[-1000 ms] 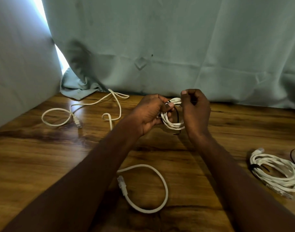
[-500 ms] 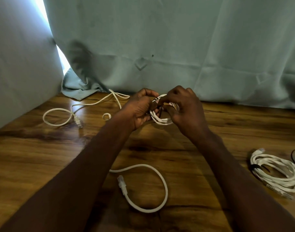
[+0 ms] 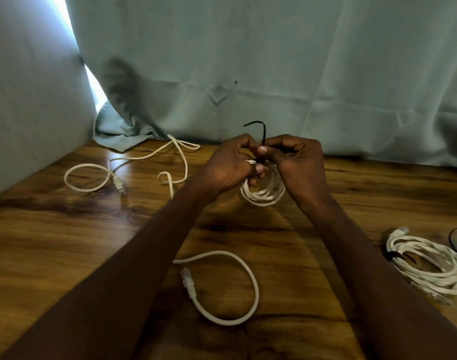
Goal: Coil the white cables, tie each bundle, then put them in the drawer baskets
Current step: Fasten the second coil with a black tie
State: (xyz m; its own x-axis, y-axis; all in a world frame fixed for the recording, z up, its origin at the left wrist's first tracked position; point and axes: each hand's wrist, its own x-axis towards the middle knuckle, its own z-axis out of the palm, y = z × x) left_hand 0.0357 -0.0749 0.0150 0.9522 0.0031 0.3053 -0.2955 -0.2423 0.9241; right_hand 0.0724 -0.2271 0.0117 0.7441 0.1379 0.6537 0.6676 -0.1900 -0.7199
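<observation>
A small coil of white cable (image 3: 263, 196) hangs between my hands above the wooden table (image 3: 66, 237). My left hand (image 3: 230, 167) grips the top of the coil. My right hand (image 3: 297, 162) pinches a black tie (image 3: 261, 132) that sticks up from the coil's top and bends over to the left. A loose white cable (image 3: 222, 289) curls on the table near me, with its plug end showing. Another loose white cable (image 3: 134, 162) trails at the back left. A tied white bundle (image 3: 427, 263) lies at the right.
Pale green curtains (image 3: 274, 61) hang behind the table and along the left, with a bright gap between them. A thin black loop (image 3: 456, 242) lies at the right edge beside the tied bundle. No drawer or basket is in view.
The coil has dropped lower and hangs below my hands. My right hand has shifted from covering the coil to pinching the black tie, which now stands up above both hands.
</observation>
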